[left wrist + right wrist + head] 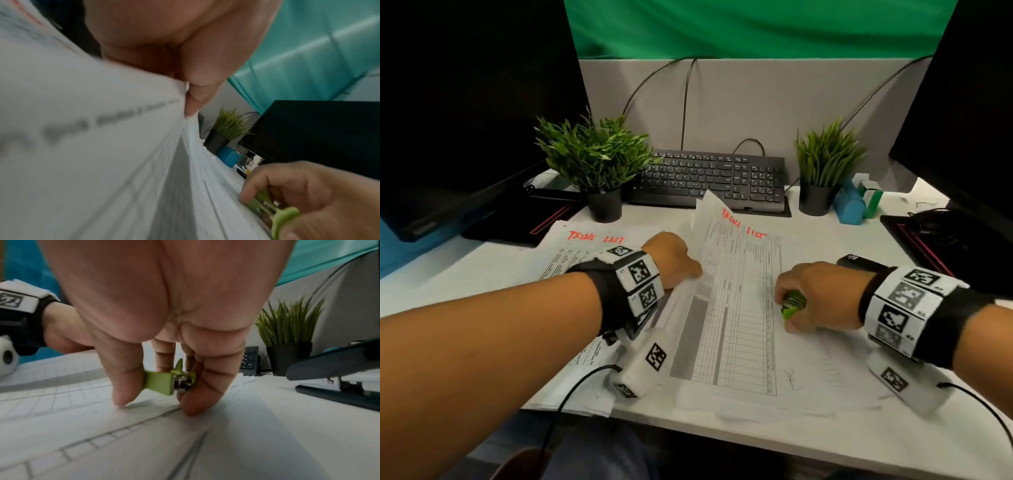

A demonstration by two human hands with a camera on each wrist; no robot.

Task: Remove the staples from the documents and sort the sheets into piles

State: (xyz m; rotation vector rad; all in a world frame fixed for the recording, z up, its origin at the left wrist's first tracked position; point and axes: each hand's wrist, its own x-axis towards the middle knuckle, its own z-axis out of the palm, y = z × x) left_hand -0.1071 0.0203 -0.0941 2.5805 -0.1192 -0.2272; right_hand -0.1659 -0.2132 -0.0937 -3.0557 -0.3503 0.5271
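Note:
A printed sheet [736, 291] headed in red lies mid-desk on a stack of papers. My left hand [688, 270] pinches its left edge between thumb and finger [193, 97], and that side lifts and curls up. A second pile of sheets [582, 246] with the same red heading lies to the left, under my left wrist. My right hand [789, 310] grips a green staple remover [794, 303] and its fingertips [191, 407] rest on the paper. The staple remover [162, 382] sits between thumb and fingers. Pulled staples [792, 378] lie loose on the sheet near its front.
A black keyboard [712, 178] leans at the back between two potted plants [599, 161] [825, 164]. Dark monitors stand at both sides. A black stapler [339, 386] lies right of my right hand, with a blue object [851, 207] behind it. The desk's front edge [722, 431] is close.

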